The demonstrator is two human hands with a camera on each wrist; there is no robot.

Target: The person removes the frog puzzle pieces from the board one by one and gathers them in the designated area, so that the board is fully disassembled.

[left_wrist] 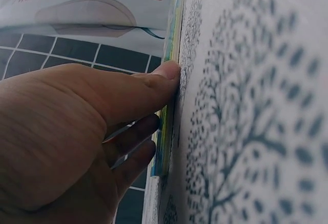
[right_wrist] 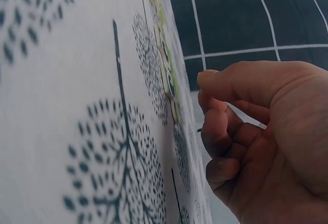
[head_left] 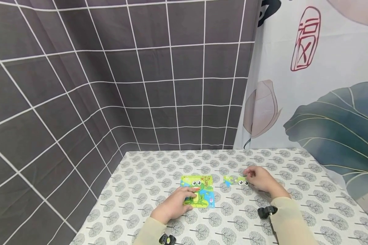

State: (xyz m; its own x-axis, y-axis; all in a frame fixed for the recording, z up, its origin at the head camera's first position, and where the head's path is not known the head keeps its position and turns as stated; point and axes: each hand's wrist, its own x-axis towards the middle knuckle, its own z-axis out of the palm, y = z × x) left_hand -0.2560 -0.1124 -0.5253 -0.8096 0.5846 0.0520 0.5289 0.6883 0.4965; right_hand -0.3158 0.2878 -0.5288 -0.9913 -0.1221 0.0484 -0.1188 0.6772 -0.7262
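Where your left hand [head_left: 176, 201] rests: on the frog picture [head_left: 203, 196]; fingers relaxed across its face, thumb at its near edge
Your right hand [head_left: 263, 179]: fingers loosely curled, nothing visible between them; just beside the green strip [head_left: 243, 183] with eyes, at its right end
Frog picture: flat on the tree-print desk [head_left: 153, 178]
Green strip: on the desk, right of the frog picture; not touching it

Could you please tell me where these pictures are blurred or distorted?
Head view: the grid curtain's lines bend, whether from lens or folds I cannot tell; left wrist view: the tablecloth is blurred nearest the camera, at right; right wrist view: the green strip is strongly foreshortened.
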